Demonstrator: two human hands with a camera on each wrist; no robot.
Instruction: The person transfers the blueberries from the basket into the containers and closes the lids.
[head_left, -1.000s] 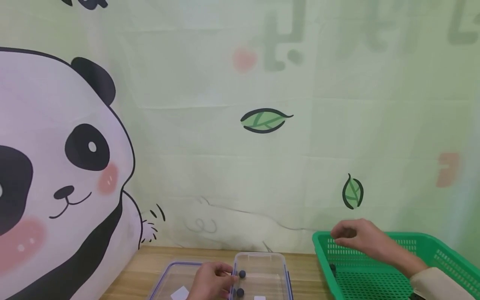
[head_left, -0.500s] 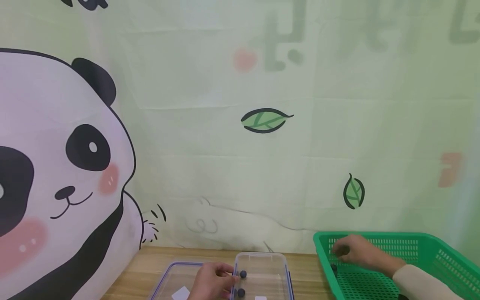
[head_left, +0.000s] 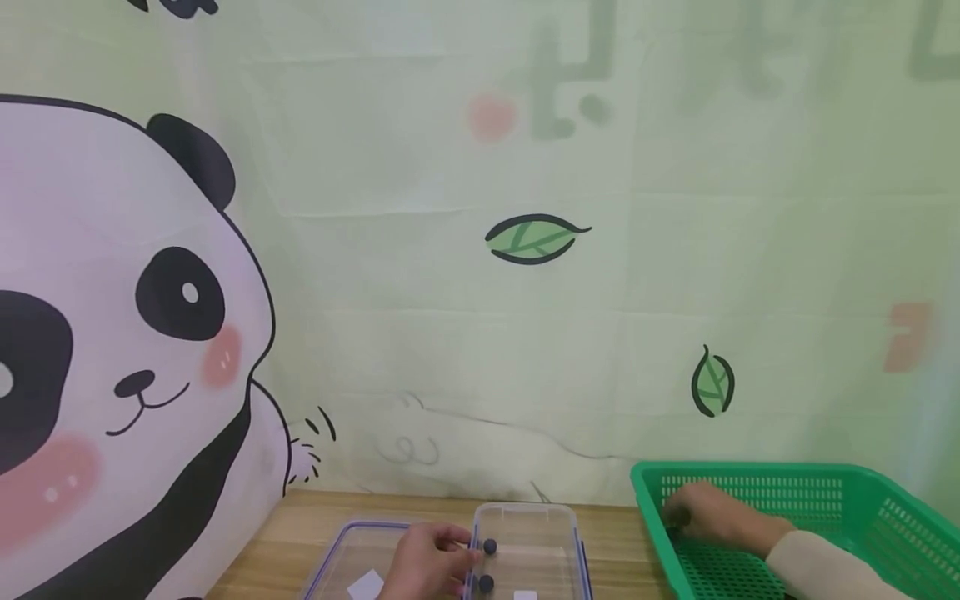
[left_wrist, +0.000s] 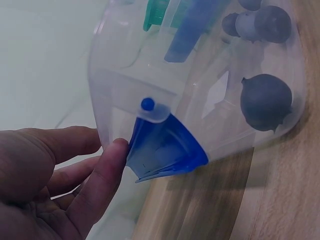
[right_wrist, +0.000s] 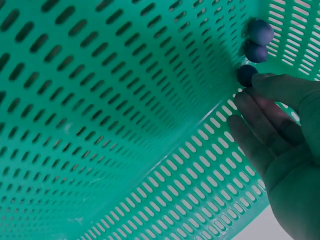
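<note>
My left hand (head_left: pixel 429 560) pinches the near-left rim of a clear plastic container (head_left: pixel 528 510), beside its blue latch (left_wrist: pixel 167 147). Inside lie several dark blueberries, one (left_wrist: pixel 266 102) showing its crown in the left wrist view; a white square (head_left: pixel 525 595) shows at its bottom. Over at the right, my right hand (head_left: pixel 712 517) is down in a green slotted basket (head_left: pixel 862 492). In the right wrist view its thumb and index fingertips meet a blueberry (right_wrist: pixel 247 75) in the basket's corner. More blueberries (right_wrist: pixel 260 32) sit just beyond that one.
Left of the container stands another clear plastic box (head_left: pixel 337 554) with a purple-blue rim and a white square (head_left: pixel 367 586). Everything rests on a wooden table (head_left: pixel 615 542). Behind hangs a pale green cloth (head_left: pixel 420 317) printed with a panda (head_left: pixel 172 333).
My right hand has lowered from above the basket's rim into its left corner, reaching the blueberries there. The left hand keeps its hold on the container.
</note>
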